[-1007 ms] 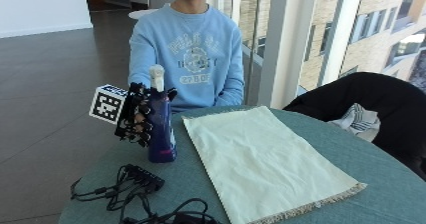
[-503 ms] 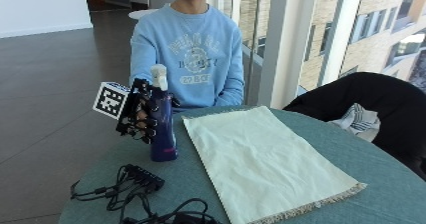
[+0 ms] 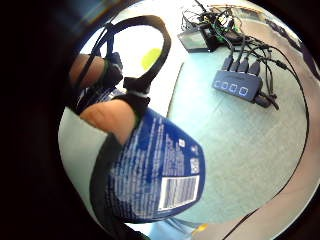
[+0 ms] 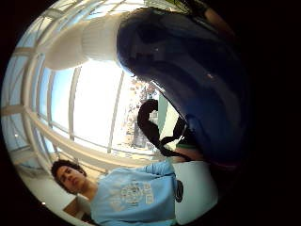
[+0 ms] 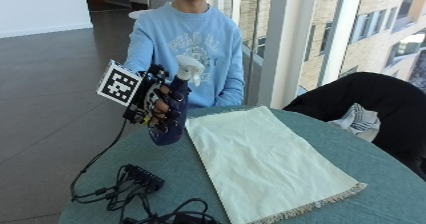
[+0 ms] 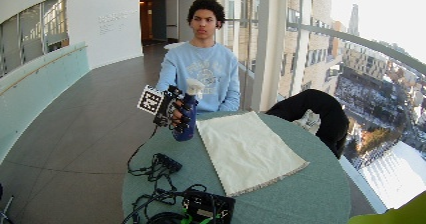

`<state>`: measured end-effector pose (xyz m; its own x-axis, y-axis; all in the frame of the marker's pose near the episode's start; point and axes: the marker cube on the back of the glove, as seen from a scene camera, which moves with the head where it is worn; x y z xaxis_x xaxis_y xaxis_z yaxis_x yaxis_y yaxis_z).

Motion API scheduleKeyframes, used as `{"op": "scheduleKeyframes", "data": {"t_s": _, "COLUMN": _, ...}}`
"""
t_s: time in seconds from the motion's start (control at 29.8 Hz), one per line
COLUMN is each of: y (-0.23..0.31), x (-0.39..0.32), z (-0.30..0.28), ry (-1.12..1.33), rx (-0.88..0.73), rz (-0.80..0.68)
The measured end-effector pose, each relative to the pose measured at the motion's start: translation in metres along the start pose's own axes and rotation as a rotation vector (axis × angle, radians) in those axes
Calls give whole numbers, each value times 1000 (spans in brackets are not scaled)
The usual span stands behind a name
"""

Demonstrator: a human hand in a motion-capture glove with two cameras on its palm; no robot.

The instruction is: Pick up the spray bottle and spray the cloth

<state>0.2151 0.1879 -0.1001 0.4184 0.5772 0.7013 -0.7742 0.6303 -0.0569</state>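
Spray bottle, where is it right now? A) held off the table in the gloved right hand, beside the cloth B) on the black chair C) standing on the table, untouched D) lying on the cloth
A: the right hand has its fingers curled round the blue spray bottle, whose base hangs clear of the table, beside the cloth that lies flat.

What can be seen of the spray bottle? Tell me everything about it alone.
The spray bottle has a dark blue, glossy, plastic-looking body and a white trigger head pointing toward the cloth. A printed label with a barcode shows in the little finger side palm view. It stands roughly upright, lifted clear of the table, beside the cloth's near edge, not touching it. The right hand grips its body, fingers curled round it.
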Motion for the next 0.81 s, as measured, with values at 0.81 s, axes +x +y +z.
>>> {"op": "scheduleKeyframes", "data": {"t_s": 0.81, "y": -30, "x": -32, "z": 62, "ry": 122, "rx": -440, "rz": 194}}
